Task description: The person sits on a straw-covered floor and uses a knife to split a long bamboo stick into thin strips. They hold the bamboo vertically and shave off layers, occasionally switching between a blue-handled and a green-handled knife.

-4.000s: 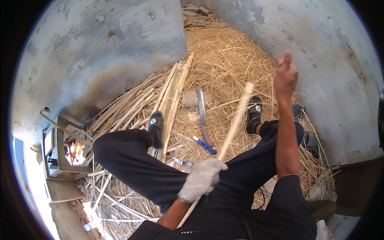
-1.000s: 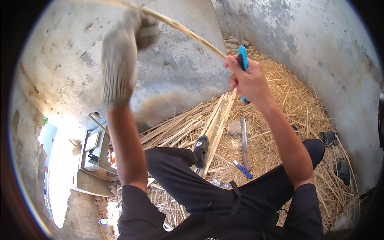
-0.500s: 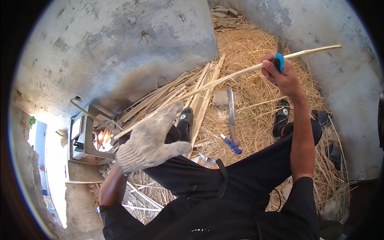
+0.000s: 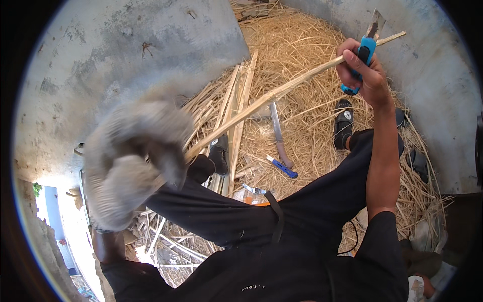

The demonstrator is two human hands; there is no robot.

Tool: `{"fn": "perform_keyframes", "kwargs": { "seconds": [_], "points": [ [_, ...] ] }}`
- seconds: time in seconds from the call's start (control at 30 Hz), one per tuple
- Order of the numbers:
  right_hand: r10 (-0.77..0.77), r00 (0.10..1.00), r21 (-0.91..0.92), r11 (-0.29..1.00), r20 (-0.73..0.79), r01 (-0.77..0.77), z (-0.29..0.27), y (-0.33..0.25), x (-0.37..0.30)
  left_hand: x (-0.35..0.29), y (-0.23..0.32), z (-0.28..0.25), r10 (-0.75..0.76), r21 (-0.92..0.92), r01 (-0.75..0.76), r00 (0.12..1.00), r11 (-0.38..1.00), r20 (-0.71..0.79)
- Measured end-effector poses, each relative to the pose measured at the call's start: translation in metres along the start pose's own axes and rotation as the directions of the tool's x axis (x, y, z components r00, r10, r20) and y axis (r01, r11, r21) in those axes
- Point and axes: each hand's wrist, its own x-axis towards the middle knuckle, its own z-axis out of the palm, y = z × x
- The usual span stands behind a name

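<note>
My right hand (image 4: 365, 70) is closed round a blue-and-black utility knife (image 4: 367, 48), its blade pointing up and away. The same grip holds a long pale bamboo strip (image 4: 271, 95), which slants from upper right down to lower left. My left hand (image 4: 136, 156) wears a knitted grey-white glove and is smeared by motion. Its curled fingers lie over the strip's lower end, but whether they grip it is unclear. Beneath the strip, a machete (image 4: 276, 131) with a brown handle lies on the straw-like shavings, near a blue utility knife (image 4: 283, 167).
Split strips (image 4: 244, 95) lie beside my left shoe (image 4: 218, 153). Shavings (image 4: 302, 55) cover the floor round my right shoe (image 4: 343, 123). Grey walls (image 4: 191, 45) rise on both sides. Loose footwear (image 4: 417, 163) and part of another person (image 4: 427, 287) show at the right.
My gloved left hand has swung left and its outstretched fingers have curled. My right hand has turned, bringing the utility knife into fuller view, and the bamboo strip has shifted and tilted more steeply.
</note>
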Motion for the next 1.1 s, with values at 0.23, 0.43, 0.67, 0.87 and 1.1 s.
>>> {"fn": "perform_keyframes", "kwargs": {
  "seconds": [0.23,0.43,0.67,0.87,1.1],
  "points": [
    [0.023,0.997,-0.176,0.984,0.073,-0.010,0.005,0.007,0.007,0.000,-0.015,0.052,-0.859,0.507,0.792,0.481,0.341,-0.173],
    [0.049,0.995,-0.222,0.973,-0.086,-0.067,0.009,0.011,0.012,-0.022,-0.049,0.079,-0.712,-0.235,0.794,0.607,0.561,0.352],
    [-0.037,0.932,-0.204,0.978,-0.359,-0.040,0.023,0.053,0.022,-0.012,-0.075,0.135,-0.557,0.012,0.639,0.679,0.769,-0.479],
    [-0.112,0.903,-0.123,0.990,-0.415,0.066,0.049,0.059,0.031,-0.012,-0.078,0.147,-0.710,-0.295,0.658,0.552,0.693,-0.437],
    [-0.020,0.990,-0.275,0.961,-0.138,-0.019,0.104,0.043,-0.013,-0.018,-0.062,0.149,-0.630,-0.553,0.302,0.415,0.776,-0.657]
  ]
}}
